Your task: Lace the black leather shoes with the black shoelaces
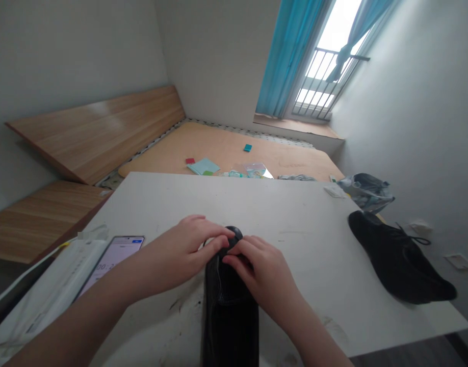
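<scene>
A black shoe [232, 326] lies lengthwise on the white table in front of me, its near end cut off by the bottom of the view. At its far end is a smooth, rounded dark part [234, 232]. My left hand [198, 244] reaches in from the left, with thumb and index finger closed on that far end. From the right, my right hand [257, 262] pinches the same end, its fingertips close to the left ones. Whatever small part the fingertips hold is hidden. A second black shoe [398, 260], with laces, rests at the table's right edge.
On the white table [303, 244], a phone [115, 260] and a white packet [61, 285] lie to the left. Beyond it, a bed [226, 140] carries small coloured items. A grey plastic bag [366, 191] is at the far right corner.
</scene>
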Demonstrator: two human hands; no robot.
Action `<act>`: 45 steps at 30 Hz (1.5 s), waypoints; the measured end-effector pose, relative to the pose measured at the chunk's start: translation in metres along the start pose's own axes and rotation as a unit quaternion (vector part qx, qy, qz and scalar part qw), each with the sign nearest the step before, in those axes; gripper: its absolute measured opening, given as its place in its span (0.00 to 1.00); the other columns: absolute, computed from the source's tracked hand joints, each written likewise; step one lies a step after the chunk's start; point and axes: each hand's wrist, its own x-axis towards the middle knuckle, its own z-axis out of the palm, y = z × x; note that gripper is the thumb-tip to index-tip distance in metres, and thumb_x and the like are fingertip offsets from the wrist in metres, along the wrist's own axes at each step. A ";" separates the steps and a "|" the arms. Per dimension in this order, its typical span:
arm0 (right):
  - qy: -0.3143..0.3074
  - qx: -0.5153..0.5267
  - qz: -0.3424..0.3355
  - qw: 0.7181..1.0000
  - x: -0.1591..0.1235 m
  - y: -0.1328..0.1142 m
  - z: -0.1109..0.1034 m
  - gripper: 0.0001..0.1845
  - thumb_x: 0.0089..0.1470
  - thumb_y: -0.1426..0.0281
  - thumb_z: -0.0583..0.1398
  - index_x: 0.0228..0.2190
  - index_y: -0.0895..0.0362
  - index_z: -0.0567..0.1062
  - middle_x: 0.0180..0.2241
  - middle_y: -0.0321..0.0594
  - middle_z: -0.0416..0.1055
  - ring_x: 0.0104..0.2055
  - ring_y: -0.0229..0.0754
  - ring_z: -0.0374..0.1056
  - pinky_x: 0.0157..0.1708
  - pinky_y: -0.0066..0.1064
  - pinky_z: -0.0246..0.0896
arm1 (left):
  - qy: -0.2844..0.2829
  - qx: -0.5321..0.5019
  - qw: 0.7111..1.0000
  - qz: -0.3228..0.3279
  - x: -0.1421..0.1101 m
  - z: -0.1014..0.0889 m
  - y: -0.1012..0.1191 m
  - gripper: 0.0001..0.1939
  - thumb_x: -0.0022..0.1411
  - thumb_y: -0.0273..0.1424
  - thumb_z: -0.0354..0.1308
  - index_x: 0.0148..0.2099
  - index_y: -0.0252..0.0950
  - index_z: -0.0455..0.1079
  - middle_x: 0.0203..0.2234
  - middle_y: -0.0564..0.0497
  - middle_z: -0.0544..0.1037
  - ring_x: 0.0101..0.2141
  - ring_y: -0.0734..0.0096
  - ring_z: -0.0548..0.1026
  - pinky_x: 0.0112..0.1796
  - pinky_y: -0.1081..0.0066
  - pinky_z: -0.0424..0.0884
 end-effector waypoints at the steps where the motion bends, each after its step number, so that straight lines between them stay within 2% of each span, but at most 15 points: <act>1: 0.017 -0.025 -0.016 0.999 0.002 0.000 0.002 0.07 0.57 0.73 0.65 0.28 0.56 0.73 0.30 0.36 0.74 0.32 0.41 0.67 0.31 0.29 0.54 | -0.030 -0.033 0.999 0.003 0.000 -0.001 0.003 0.20 0.72 0.36 0.42 0.39 0.40 0.75 0.36 0.53 0.80 0.41 0.66 0.74 0.45 0.68 0.65; 3: 0.044 -0.070 -0.055 0.995 0.006 0.000 0.004 0.10 0.56 0.71 0.66 0.26 0.56 0.71 0.27 0.36 0.72 0.29 0.41 0.65 0.28 0.30 0.52 | -0.071 -0.060 0.995 -0.018 -0.001 -0.002 0.006 0.21 0.72 0.37 0.43 0.33 0.38 0.74 0.29 0.54 0.79 0.35 0.68 0.74 0.38 0.71 0.65; 5: 0.059 -0.110 -0.091 0.988 0.008 -0.001 0.006 0.12 0.56 0.70 0.67 0.25 0.56 0.70 0.25 0.35 0.70 0.28 0.41 0.64 0.26 0.31 0.49 | -0.111 -0.064 0.991 -0.042 -0.001 -0.002 0.003 0.22 0.71 0.40 0.44 0.32 0.38 0.73 0.26 0.55 0.77 0.30 0.70 0.72 0.31 0.72 0.62; 7: 0.061 -0.144 -0.115 0.981 0.009 -0.003 0.007 0.12 0.55 0.71 0.67 0.25 0.56 0.70 0.25 0.35 0.70 0.27 0.41 0.63 0.26 0.32 0.48 | -0.152 -0.064 0.985 -0.045 -0.002 -0.001 -0.002 0.22 0.70 0.42 0.47 0.32 0.37 0.74 0.24 0.56 0.76 0.27 0.71 0.71 0.28 0.72 0.60; 9: 0.043 -0.151 -0.111 0.981 0.009 -0.003 0.008 0.11 0.54 0.70 0.68 0.26 0.56 0.71 0.26 0.35 0.70 0.29 0.42 0.65 0.27 0.32 0.49 | -0.173 -0.055 0.982 -0.042 -0.002 -0.002 -0.007 0.21 0.69 0.41 0.47 0.31 0.37 0.74 0.22 0.56 0.75 0.25 0.71 0.70 0.27 0.72 0.59; 12: -0.005 -0.122 -0.054 0.991 0.008 -0.002 0.007 0.11 0.52 0.68 0.70 0.31 0.56 0.73 0.31 0.35 0.73 0.33 0.42 0.67 0.30 0.31 0.53 | -0.151 -0.005 0.985 -0.079 -0.003 -0.005 -0.013 0.16 0.67 0.35 0.48 0.35 0.40 0.76 0.26 0.55 0.79 0.28 0.69 0.74 0.29 0.73 0.60; 15: -0.074 -0.128 -0.010 0.989 0.008 0.000 0.005 0.04 0.56 0.72 0.66 0.34 0.56 0.74 0.33 0.36 0.74 0.36 0.43 0.69 0.33 0.32 0.55 | -0.143 0.083 0.977 -0.136 -0.005 -0.006 -0.016 0.14 0.65 0.33 0.49 0.38 0.43 0.78 0.32 0.52 0.83 0.33 0.64 0.77 0.31 0.71 0.62; 16: -0.100 -0.136 -0.006 0.986 0.009 0.000 0.004 0.02 0.58 0.74 0.64 0.33 0.55 0.75 0.33 0.36 0.74 0.37 0.43 0.69 0.34 0.32 0.55 | -0.152 0.105 0.972 -0.146 -0.005 -0.005 -0.016 0.14 0.64 0.32 0.50 0.37 0.43 0.78 0.32 0.51 0.83 0.33 0.63 0.78 0.30 0.71 0.62; 19: -0.171 -0.143 -0.005 0.975 0.011 -0.001 0.004 0.04 0.59 0.73 0.62 0.33 0.54 0.78 0.33 0.36 0.74 0.39 0.44 0.70 0.38 0.34 0.57 | -0.173 0.133 0.964 -0.152 -0.005 -0.001 -0.015 0.13 0.59 0.30 0.52 0.31 0.41 0.79 0.27 0.48 0.82 0.29 0.61 0.77 0.27 0.69 0.61; 22: -0.206 -0.138 0.003 0.969 0.012 -0.002 0.005 0.04 0.58 0.72 0.63 0.34 0.53 0.80 0.34 0.36 0.75 0.41 0.44 0.70 0.41 0.35 0.58 | -0.167 0.141 0.964 -0.153 -0.005 0.003 -0.012 0.13 0.57 0.28 0.52 0.29 0.40 0.79 0.25 0.47 0.82 0.27 0.61 0.77 0.26 0.69 0.60; 29: -0.201 -0.130 0.016 0.971 0.012 -0.003 0.007 0.05 0.57 0.74 0.63 0.35 0.54 0.80 0.35 0.38 0.76 0.41 0.45 0.71 0.42 0.36 0.60 | -0.143 0.132 0.970 -0.147 -0.003 0.003 -0.009 0.15 0.57 0.30 0.50 0.30 0.39 0.79 0.25 0.46 0.82 0.27 0.63 0.76 0.26 0.70 0.58; 36: -0.204 -0.126 0.020 0.971 0.013 -0.004 0.008 0.06 0.58 0.74 0.63 0.36 0.54 0.80 0.35 0.38 0.76 0.42 0.46 0.71 0.43 0.37 0.61 | -0.144 0.122 0.972 -0.137 -0.004 0.000 -0.008 0.14 0.57 0.29 0.50 0.27 0.39 0.77 0.23 0.48 0.81 0.24 0.66 0.74 0.24 0.71 0.57; 41: -0.205 -0.124 0.023 0.971 0.013 -0.003 0.009 0.05 0.58 0.74 0.63 0.35 0.55 0.80 0.35 0.39 0.76 0.42 0.46 0.71 0.43 0.37 0.61 | -0.152 0.131 0.972 -0.119 -0.003 0.012 -0.007 0.14 0.57 0.29 0.51 0.29 0.40 0.78 0.24 0.47 0.81 0.25 0.62 0.76 0.25 0.70 0.60; 45: -0.176 -0.120 0.015 0.977 0.011 -0.003 0.016 0.05 0.57 0.76 0.62 0.31 0.56 0.78 0.33 0.40 0.74 0.39 0.47 0.70 0.40 0.37 0.60 | -0.159 0.137 0.972 -0.104 -0.001 0.023 -0.006 0.14 0.58 0.28 0.50 0.30 0.39 0.78 0.26 0.45 0.82 0.29 0.59 0.78 0.28 0.69 0.64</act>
